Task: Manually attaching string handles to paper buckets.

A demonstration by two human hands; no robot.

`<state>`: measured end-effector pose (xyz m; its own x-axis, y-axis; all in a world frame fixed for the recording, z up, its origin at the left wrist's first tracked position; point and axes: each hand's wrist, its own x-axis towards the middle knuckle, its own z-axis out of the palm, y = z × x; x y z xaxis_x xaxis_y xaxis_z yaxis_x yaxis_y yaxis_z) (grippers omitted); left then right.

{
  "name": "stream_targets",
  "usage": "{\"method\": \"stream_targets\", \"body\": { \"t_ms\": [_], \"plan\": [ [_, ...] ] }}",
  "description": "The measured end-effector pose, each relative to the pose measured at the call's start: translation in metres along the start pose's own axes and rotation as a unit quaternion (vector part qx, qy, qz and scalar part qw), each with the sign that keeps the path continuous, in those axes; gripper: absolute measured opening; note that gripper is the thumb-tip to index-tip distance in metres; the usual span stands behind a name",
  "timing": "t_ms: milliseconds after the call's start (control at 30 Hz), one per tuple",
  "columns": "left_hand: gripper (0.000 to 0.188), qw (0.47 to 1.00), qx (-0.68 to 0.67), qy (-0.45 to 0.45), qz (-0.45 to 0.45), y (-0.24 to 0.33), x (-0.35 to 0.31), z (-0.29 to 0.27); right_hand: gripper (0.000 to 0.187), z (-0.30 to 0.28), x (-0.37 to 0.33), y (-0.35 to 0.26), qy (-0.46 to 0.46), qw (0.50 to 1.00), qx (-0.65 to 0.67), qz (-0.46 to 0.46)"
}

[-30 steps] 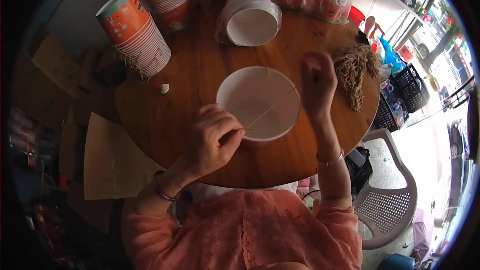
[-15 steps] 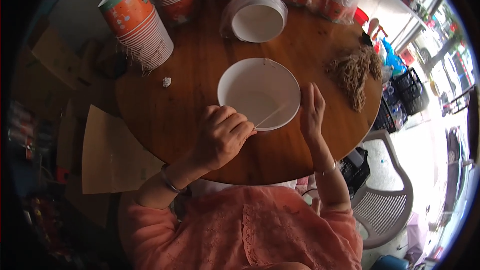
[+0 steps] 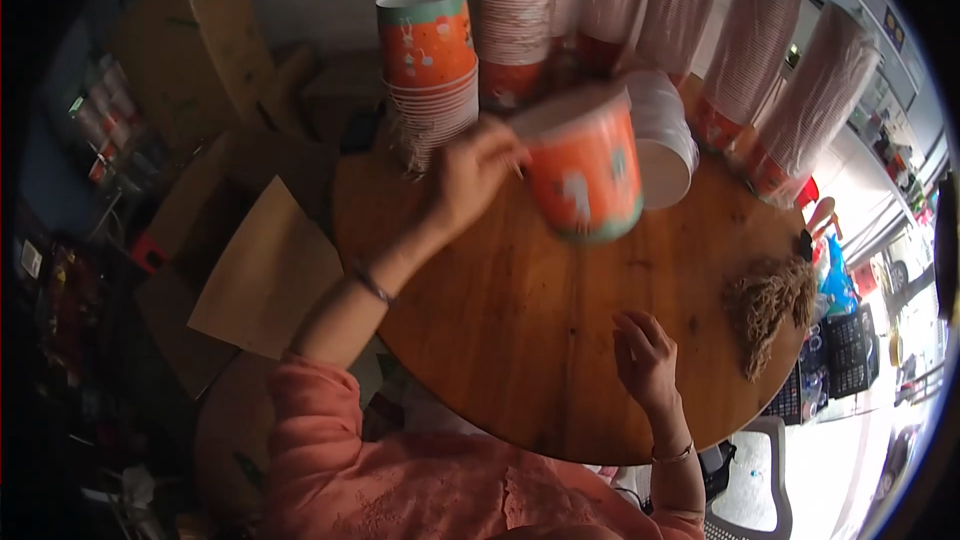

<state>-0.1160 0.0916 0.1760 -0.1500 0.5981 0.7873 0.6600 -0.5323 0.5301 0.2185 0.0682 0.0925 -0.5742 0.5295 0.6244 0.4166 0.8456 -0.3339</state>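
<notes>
An orange paper bucket [image 3: 585,175] with a green band at its base hangs above the far middle of the table, blurred and tilted, its pale rim up. My left hand [image 3: 480,170] is closed at the bucket's left side near the rim; whether it grips the rim or a string there is unclear. Just left of that hand stands a nested stack of matching buckets [image 3: 428,50], upside down, with loose strings hanging at its lower side. My right hand [image 3: 645,355] hovers over the near right of the table, fingers loosely bent, holding nothing.
Tall plastic-wrapped stacks of buckets [image 3: 752,50] line the back of the round wooden table [image 3: 560,360]. A wrapped stack [image 3: 662,165] lies on its side behind the lifted bucket. Brown strings [image 3: 765,310] lie at the right edge. Cardboard [image 3: 268,275] stands at the left, a grey chair [image 3: 765,480] at lower right.
My left hand has lifted the bucket off the table and carried it away toward the back stacks. My right hand has left the bucket's side, its fingers now bent. The view has turned left.
</notes>
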Motion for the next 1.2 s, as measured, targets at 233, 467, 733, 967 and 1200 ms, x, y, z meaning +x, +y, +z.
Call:
{"method": "stream_targets", "body": {
  "t_ms": [233, 467, 733, 967, 1200],
  "plan": [
    [0.012, 0.892, -0.352, 0.213, -0.189, -0.118, 0.14, -0.113, 0.023, 0.003, 0.014, -0.002, -0.029, 0.999, 0.011, -0.012],
    [0.025, 0.823, -0.328, 0.193, -0.421, -0.191, 0.123, -0.153, 0.022, -0.003, 0.012, 0.016, -0.024, 0.999, 0.008, 0.02],
    [0.057, 0.952, 0.172, 0.25, 0.032, -0.136, 0.161, -0.143, 0.019, -0.016, 0.016, 0.039, -0.015, 0.998, -0.017, 0.062],
    [0.042, 0.918, 0.375, 0.015, 0.132, -0.157, 0.16, -0.112, 0.015, -0.013, 0.03, 0.07, -0.016, 0.991, 0.016, 0.13],
    [0.057, 0.928, 0.349, 0.035, 0.129, -0.146, 0.149, -0.1, 0.021, 0.012, 0.093, 0.19, 0.153, 0.955, 0.026, 0.251]
  ]
}}
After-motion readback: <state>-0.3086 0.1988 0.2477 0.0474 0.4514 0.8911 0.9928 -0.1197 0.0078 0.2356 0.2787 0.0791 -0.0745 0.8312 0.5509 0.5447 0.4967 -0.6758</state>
